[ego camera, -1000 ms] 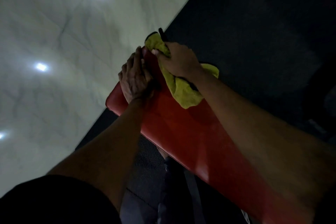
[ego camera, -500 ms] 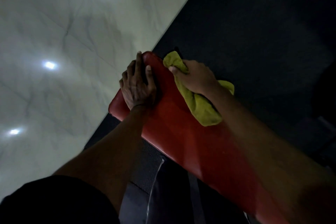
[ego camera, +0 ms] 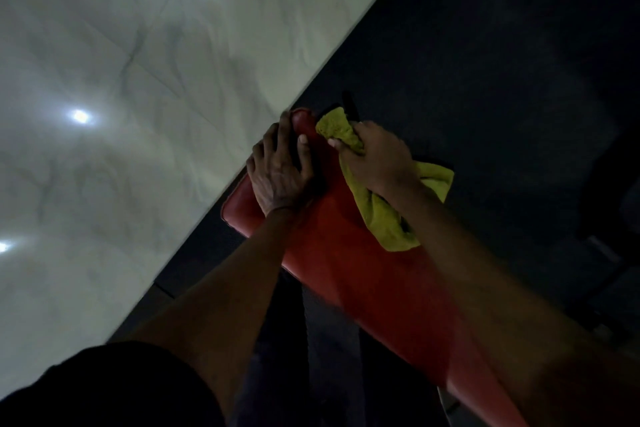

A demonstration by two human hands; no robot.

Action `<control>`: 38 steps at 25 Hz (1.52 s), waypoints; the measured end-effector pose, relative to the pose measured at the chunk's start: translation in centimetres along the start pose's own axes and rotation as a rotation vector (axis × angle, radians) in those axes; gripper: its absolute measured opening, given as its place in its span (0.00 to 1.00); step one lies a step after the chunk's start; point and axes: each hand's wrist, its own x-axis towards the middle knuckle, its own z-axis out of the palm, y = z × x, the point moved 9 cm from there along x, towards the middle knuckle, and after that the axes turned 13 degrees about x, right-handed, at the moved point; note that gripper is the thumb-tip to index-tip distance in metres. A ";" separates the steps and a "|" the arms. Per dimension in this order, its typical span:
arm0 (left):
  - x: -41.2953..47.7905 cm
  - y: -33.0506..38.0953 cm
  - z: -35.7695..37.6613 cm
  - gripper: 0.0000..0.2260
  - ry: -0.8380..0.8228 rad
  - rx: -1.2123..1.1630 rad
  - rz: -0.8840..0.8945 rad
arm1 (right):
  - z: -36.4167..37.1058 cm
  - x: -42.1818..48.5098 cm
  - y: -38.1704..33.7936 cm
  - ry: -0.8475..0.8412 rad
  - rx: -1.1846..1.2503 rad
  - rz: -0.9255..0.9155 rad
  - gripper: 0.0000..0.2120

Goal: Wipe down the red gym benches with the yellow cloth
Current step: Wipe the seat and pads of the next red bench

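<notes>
Right now my right hand (ego camera: 377,158) is clamped on the yellow cloth (ego camera: 381,215), fingers curled into the wad and pressing it onto the far end of the red bench (ego camera: 363,281), close to its right edge. Loose tails of the cloth spill out under my wrist, one across the pad and one off the side toward the dark mat (ego camera: 485,80). My left hand (ego camera: 277,170) holds nothing. It lies flat with fingers spread on the far left corner of the pad, thumb on top, bracing the bench. The two hands sit just beside each other and do not touch; a strip of red shows between them. As for progress, I judge I am mid-wipe at the head end of this pad. The light is dim and the vinyl looks the same along its whole length, so I cannot tell which stretches are already clean and which are not. The long run of pad between my forearms and the near end may need passes, and so may the side faces and the underside, which I cannot see. The task speaks of benches, and only this one is in view, so I take it that others wait somewhere beyond the pale tiled floor (ego camera: 138,114). No bucket, bottle or bin shows anywhere in view, so there is nothing to say about contents, and whether the cloth is damp or dry I cannot tell.
</notes>
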 end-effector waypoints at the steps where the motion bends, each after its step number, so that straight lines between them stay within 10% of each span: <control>1: 0.1 0.0 0.0 0.26 -0.018 -0.019 -0.006 | 0.0 0.7 -0.9 0.021 -0.016 -0.028 0.24; 14: -6.9 -16.1 0.9 0.14 -0.372 -0.790 -0.300 | 7.5 5.6 -11.4 -0.195 -0.795 -0.304 0.27; 22: -3.1 -20.5 3.8 0.31 -0.623 -1.176 -0.564 | 17.9 -0.6 -12.9 -0.341 -0.835 -0.373 0.22; 38: 2.6 -8.8 2.8 0.16 -0.958 -0.739 0.134 | 21.1 -10.2 -10.7 -0.066 -0.767 -0.690 0.15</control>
